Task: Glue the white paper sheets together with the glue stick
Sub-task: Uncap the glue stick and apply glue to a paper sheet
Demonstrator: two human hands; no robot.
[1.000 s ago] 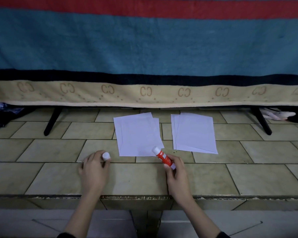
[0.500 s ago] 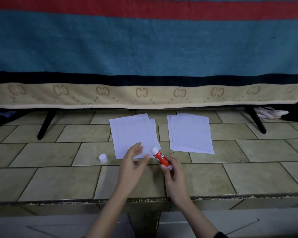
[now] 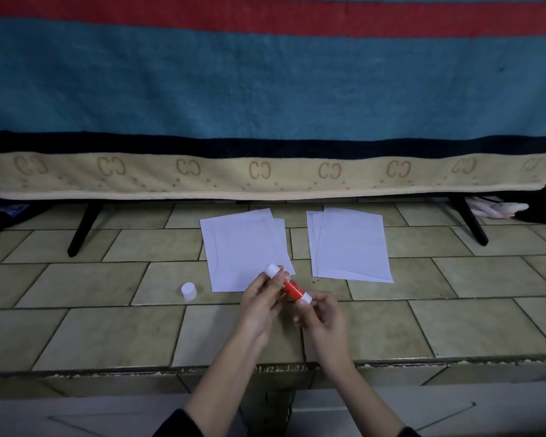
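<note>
Gripping one glue stick (image 3: 289, 284) with both hands over the tiled ledge (image 3: 108, 329).
Two paper stacks: left stack (image 3: 240, 250) just behind the stick, right stack (image 3: 350, 244) beside it. Left hand (image 3: 259, 304) pinches the stick's upper end, right hand (image 3: 323, 320) its base; one cap (image 3: 189, 291) left of the stick.

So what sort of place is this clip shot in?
Probably a home, not a workshop: a tiled ledge serves as the work surface, a striped blanket hangs behind it, and paper sheets lie on the tiles.

Tiled floor (image 3: 108, 335); striped blanket (image 3: 265, 89) behind
</note>
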